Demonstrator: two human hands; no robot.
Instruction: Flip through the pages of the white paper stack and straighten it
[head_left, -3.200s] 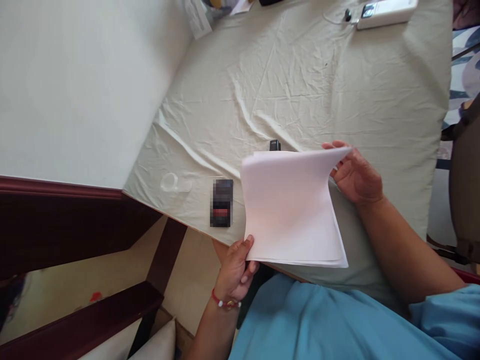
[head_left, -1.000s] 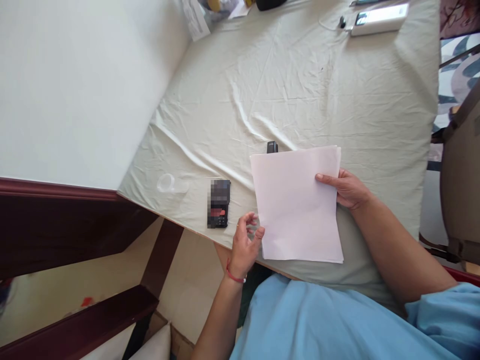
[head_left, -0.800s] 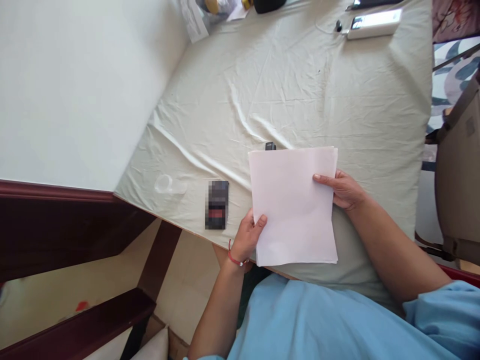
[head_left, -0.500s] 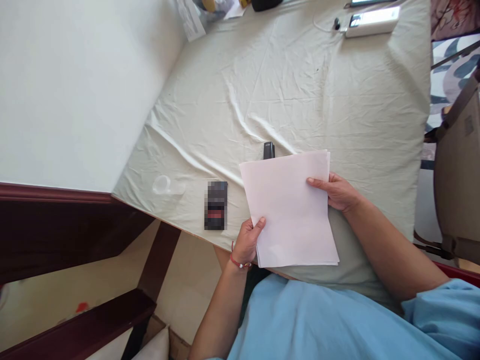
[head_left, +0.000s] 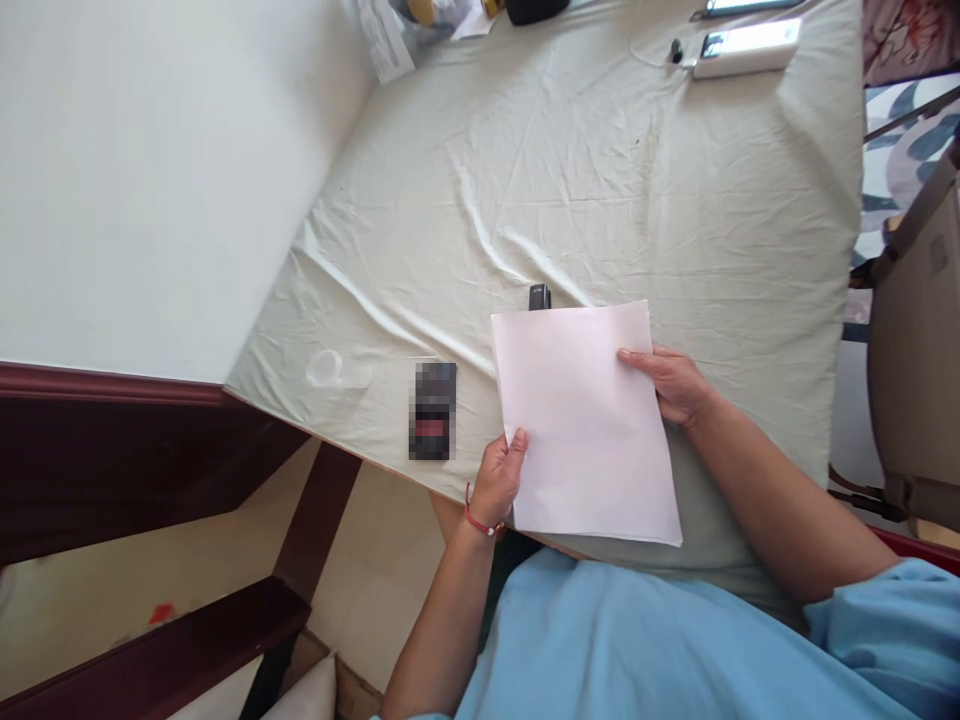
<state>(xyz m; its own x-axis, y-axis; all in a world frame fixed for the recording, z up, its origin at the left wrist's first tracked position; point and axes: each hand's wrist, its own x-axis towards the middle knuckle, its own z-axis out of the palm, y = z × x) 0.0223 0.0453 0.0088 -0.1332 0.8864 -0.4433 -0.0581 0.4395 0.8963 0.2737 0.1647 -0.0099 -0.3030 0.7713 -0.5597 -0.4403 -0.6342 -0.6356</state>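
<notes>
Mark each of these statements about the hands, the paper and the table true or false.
1. Both hands hold the paper stack. True: left hand, right hand.
2. The paper is rolled into a tube. False: it is flat.
3. A small black thing shows just past the paper's far edge. True.
4. The table wears a red cloth. False: the cloth is pale grey-green.
5. The left wrist is bare. False: it wears a red band.

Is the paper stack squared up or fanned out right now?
Squared up: the paper stack shows one clean outline, gripped by the left hand and right hand at opposite edges.
</notes>
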